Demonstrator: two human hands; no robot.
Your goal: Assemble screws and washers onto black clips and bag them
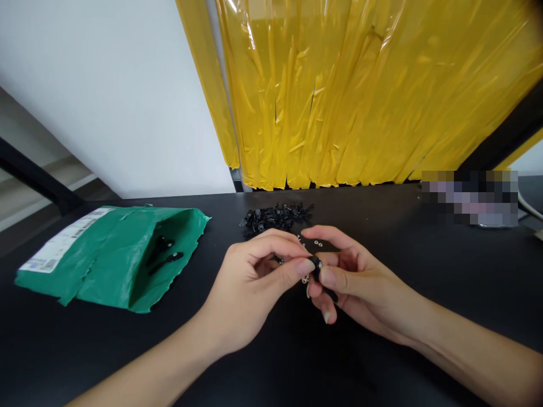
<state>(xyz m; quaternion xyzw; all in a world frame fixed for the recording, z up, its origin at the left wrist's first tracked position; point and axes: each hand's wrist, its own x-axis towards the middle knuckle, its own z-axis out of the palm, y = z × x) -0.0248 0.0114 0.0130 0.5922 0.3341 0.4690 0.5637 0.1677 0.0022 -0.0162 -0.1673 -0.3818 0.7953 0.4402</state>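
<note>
Between the fingertips of both hands is a small black part (316, 267) with a rounded end; its exact kind I cannot make out. My left hand (263, 277) pinches it from the left with thumb and fingers. From the other side my right hand (354, 274) grips it between thumb and forefinger, and a dark end of it shows below the right fingers. Small silvery nuts or rings (318, 243) lie on the table just behind the fingers, partly hidden by them. A pile of small black plastic pieces (278, 217) sits beyond my left hand.
An open green mailing bag (102, 254) with a white label lies at the left, black pieces showing inside. Everything rests on a black table (407, 226). Yellow plastic strips (339, 102) hang behind it, beside a white panel (127, 85). A blurred-out item (475, 198) is at the right.
</note>
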